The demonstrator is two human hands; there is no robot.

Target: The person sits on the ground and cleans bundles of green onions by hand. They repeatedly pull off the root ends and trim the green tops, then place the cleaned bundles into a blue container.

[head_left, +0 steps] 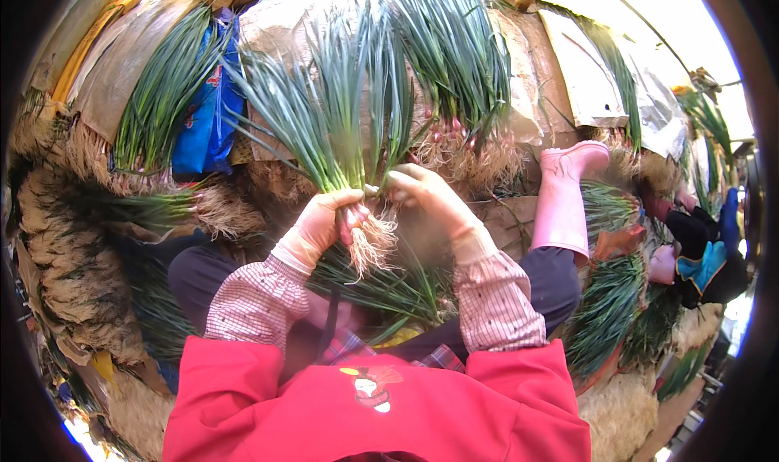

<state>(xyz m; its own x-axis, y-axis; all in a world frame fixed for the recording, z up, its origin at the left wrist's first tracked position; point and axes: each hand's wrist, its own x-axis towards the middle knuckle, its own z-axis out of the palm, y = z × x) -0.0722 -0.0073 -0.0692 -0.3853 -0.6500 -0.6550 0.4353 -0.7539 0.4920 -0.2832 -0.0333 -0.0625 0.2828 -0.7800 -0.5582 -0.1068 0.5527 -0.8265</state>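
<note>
My left hand [313, 228], in a thin glove, is closed around a bunch of green onions [341, 139] just above their reddish bulbs. Their long leaves fan out away from me, and pale stringy roots [370, 243] hang toward my lap. At the bunch's right side, my right hand [435, 200] has its fingers curled and pinched on a few green onion stalks [389, 121]. Its fingertips are partly hidden, so the exact number of stalks is unclear. More loose green onions [389, 282] lie between my legs, below both hands.
A larger pile of green onions [456, 54] lies ahead on brown sheeting [277, 30]. More bundles [170, 91] lie at left beside a blue plastic bag [207, 109]. My pink boot [563, 200] stands at right. Further right, another person [706, 255] sits near more bundles [608, 304].
</note>
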